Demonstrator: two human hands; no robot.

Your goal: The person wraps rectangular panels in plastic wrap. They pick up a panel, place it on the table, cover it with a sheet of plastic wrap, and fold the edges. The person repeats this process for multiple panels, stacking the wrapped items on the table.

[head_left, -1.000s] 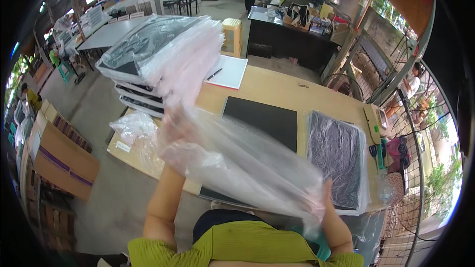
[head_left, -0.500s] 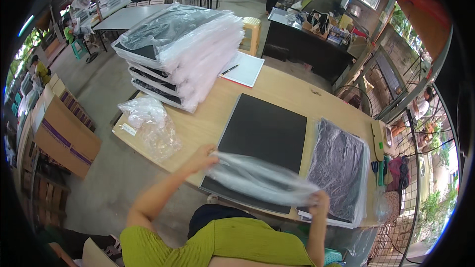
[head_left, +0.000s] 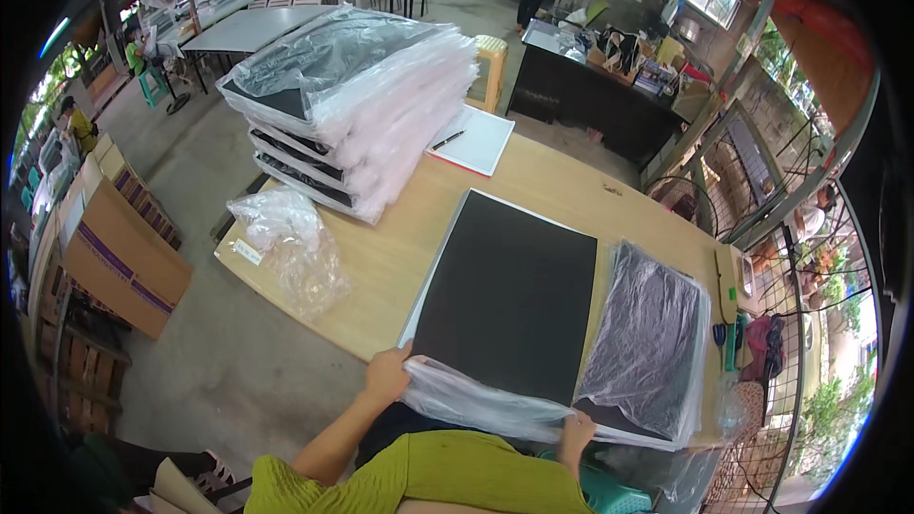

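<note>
A large black board (head_left: 514, 290) with a pale layer showing along its left edge lies on the wooden table (head_left: 371, 290). Across its near end a clear plastic bag (head_left: 481, 405) is gathered in a band. My left hand (head_left: 388, 376) is closed on the bag at the board's near left corner. The bag's other end is pinched in my right hand (head_left: 576, 433), by the near right corner. Whether the board's near edge sits inside the bag is hidden. To the right lies a stack of plastic-wrapped dark boards (head_left: 647, 333), close to my right hand.
A tall stack of bagged boards (head_left: 352, 86) stands at the table's far left. Crumpled clear plastic (head_left: 290, 243) lies before it. Beyond are a pen (head_left: 447, 140) and a white board (head_left: 486, 138). Scissors (head_left: 719, 335) rest at the right edge; a cardboard box (head_left: 124, 252) stands left.
Both hands have moved down toward me with the plastic bag, from above the black board to its near edge. They are now closer together.
</note>
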